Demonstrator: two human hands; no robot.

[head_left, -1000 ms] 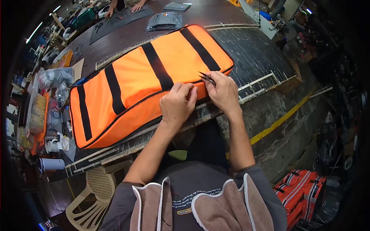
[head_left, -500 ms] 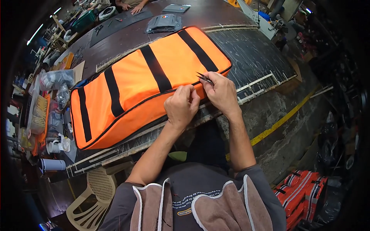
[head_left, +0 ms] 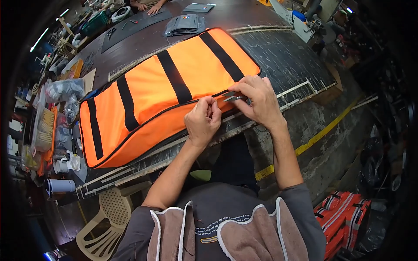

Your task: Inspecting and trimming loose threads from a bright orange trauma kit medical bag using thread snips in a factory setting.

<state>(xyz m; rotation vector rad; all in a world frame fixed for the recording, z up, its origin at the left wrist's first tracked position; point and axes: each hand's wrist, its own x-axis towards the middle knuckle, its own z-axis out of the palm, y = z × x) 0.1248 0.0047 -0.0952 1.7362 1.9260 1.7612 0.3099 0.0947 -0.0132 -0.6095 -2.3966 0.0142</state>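
A large orange bag (head_left: 148, 87) with black straps across its top and black piping along its edges lies on the dark worktable (head_left: 287, 56). My left hand (head_left: 201, 122) is closed in a pinch at the bag's near edge; what its fingertips hold, if anything, is too small to make out. Just right of it, my right hand (head_left: 263, 102) grips small thread snips (head_left: 233, 97). Their blades point left toward my left fingertips, close to the piping. Part of the snips is hidden in my palm.
Grey packets (head_left: 185, 25) are stacked beyond the bag, near scissors (head_left: 111, 32) on a dark mat. A person's hand (head_left: 154, 8) rests at the far edge. Cups (head_left: 61, 165) and clear boxes crowd the left. A beige chair (head_left: 115, 206) and red bag (head_left: 344, 222) stand below table height.
My right hand has turned and shifted right and slightly down, so the snips now point left beside the piping. My left hand keeps its pinch, barely moved.
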